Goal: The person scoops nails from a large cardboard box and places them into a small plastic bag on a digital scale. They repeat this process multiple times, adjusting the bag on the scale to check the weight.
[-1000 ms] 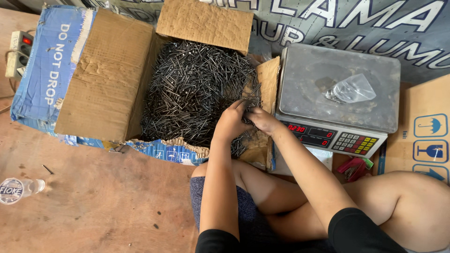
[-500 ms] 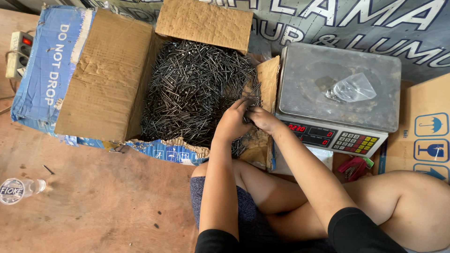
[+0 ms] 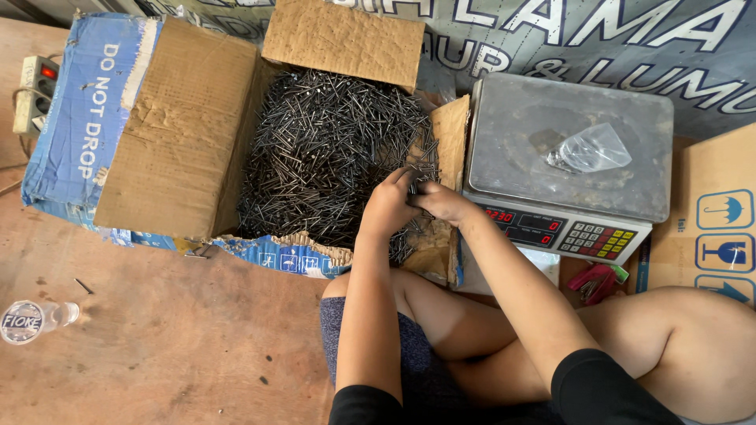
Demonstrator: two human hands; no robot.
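Worn brown wooden floor [image 3: 157, 346] underfoot, printed banner along the top, seen from the head view only. Torn cardboard box [image 3: 173, 134] lying open, heaped with dark steel nails [image 3: 323, 149]; just right of it a digital weighing scale [image 3: 567, 157] with a crumpled clear plastic bag [image 3: 591, 149] on its platform; a power strip [image 3: 33, 90] at far left, a clear bottle [image 3: 31, 319] near the lower left corner. Nails: stiff, thin, sharp-tipped, light singly yet probably heavy by the handful, prone to tangle and slip loose; best taken as a bundle around the shanks, points kept away from the palm. Left hand [image 3: 386, 206] and right hand [image 3: 442, 203] meeting at the box's near right corner, both curled over a small bunch of nails, fingers half closed and pinching, grip neither flat open nor fully clenched; exact count of nails held impossible to tell.
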